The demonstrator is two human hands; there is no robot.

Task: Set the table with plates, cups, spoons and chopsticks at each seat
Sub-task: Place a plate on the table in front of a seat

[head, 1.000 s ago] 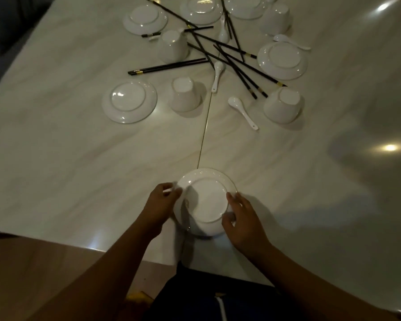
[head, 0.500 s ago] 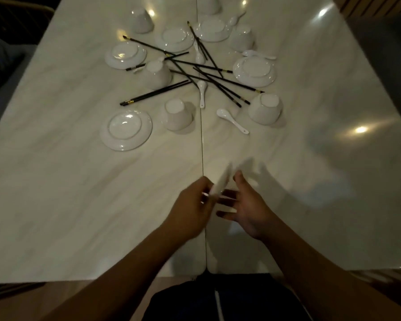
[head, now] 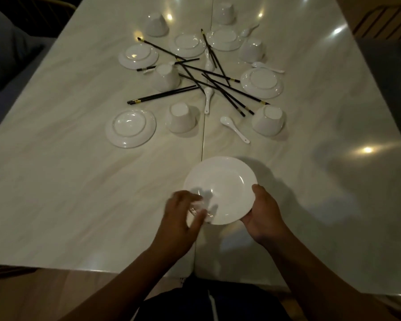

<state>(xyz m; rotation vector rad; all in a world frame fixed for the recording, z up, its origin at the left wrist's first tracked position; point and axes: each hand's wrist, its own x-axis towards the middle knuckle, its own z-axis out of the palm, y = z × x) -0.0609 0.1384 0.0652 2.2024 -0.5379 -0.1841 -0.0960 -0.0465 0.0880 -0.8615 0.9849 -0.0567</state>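
Note:
A white plate [head: 222, 184] faces up near the table's front edge, over the centre seam. My right hand [head: 262, 212] grips its right rim, thumb on top. My left hand [head: 183, 212] is blurred at the plate's left rim, fingers over the edge. Further back lie upside-down plates [head: 130, 128], overturned white cups [head: 180, 118], white spoons [head: 233, 128] and black chopsticks [head: 162, 95] with gold bands, scattered in a loose pile.
The pale marble table [head: 79, 193] has a seam [head: 202, 144] running down its middle. A chair back [head: 44, 5] shows at the far left, slatted wood [head: 380, 22] at the far right. My dark trousers [head: 206, 302] sit below the table edge.
The plate lay upside down under both hands a second ago. It was lifted and turned on edge, and now faces up, slightly further from the table's front edge.

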